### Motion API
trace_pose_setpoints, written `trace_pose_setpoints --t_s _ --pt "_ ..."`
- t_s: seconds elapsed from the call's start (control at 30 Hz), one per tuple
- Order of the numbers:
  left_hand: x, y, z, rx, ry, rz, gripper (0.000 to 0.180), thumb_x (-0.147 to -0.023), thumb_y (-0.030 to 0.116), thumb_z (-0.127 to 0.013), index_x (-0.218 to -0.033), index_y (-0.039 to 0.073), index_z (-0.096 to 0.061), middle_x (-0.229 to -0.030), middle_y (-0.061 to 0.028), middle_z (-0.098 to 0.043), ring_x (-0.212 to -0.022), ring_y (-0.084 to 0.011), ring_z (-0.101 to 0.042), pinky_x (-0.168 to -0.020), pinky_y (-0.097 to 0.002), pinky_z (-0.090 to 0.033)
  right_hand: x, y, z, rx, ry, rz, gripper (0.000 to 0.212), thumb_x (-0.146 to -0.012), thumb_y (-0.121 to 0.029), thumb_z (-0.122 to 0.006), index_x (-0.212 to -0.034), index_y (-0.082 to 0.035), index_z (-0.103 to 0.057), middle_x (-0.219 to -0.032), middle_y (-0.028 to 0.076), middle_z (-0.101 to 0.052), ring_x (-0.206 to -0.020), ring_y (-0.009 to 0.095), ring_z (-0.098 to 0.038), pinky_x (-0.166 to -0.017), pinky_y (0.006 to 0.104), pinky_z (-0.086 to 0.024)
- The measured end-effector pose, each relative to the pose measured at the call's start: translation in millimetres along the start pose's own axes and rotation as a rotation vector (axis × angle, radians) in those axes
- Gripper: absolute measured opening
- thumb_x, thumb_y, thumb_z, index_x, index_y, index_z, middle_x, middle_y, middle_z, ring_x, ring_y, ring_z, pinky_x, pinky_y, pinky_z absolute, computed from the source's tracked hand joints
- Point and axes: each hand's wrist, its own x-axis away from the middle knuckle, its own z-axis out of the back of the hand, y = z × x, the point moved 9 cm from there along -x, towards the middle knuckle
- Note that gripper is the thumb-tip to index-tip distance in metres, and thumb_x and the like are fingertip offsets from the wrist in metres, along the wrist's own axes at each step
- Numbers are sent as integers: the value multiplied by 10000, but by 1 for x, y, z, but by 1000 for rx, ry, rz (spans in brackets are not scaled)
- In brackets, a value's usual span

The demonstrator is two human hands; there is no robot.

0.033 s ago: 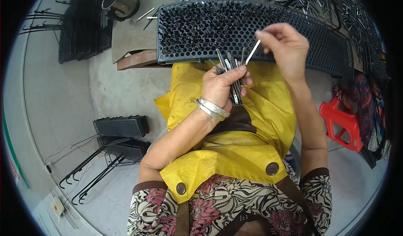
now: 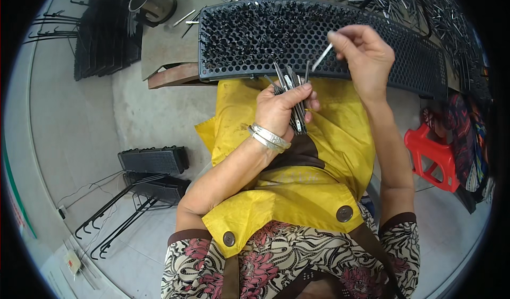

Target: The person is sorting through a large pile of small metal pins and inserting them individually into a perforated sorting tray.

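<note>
A bunch of slim metal strips, some with slots in them, is held in my left hand, its thumb pressed across them. Above and to the right, my right hand pinches one bright strip by its upper end. The strip's lower tip hangs just apart from the bunch. Both hands are at the near edge of a black perforated rack. Many dark upright pieces stand in the rack's left and middle holes, while holes toward the right show bare. A yellow apron lies beneath my left hand.
Loose metal strips pile up behind the rack. A metal mug stands on the table at far left. More black racks with hooked rods are on the left floor. A red stool is at right.
My right hand has moved slightly up and to the right, drawing the pinched strip away from my left hand. The left hand and its bunch have stayed in place.
</note>
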Motion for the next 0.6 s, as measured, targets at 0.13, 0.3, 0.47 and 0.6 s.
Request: trace_pose_setpoints --t_s 0.13,0.3,0.47,0.6 --pt "1 -6 -4 -5 -16 32 94 -773 27 -616 -783 -17 -534 -676 -106 -584 -525 -175 -571 -389 -242 -419 -12 -19 5 113 199 277 111 -738 1 -671 -833 3 -614 -725 11 -605 -634 56 -549 -579 161 -442" --pt "2 -6 -6 14 -52 24 89 -771 15 -607 -772 -20 -525 -665 -115 -575 -504 -175 -557 -375 -242 -405 -11 -44 -17 344 177 623 87 -716 35 -661 -778 14 -603 -721 56 -606 -627 107 -565 -580 209 -453" --pt "1 -6 -5 25 -48 10 83 -771 12 -602 -769 -21 -526 -660 -112 -570 -489 -172 -547 -362 -243 -394 6 -51 -42 384 6 968 138 -658 70 -656 -773 18 -600 -765 108 -600 -689 246 -573 -613 294 -472" --pt "1 -3 -4 27 -37 1 80 -771 11 -600 -770 -21 -527 -658 -113 -568 -487 -172 -546 -362 -243 -394 9 -53 -43 412 -40 959 165 -647 71 -650 -797 21 -600 -784 113 -601 -711 254 -571 -618 310 -474"
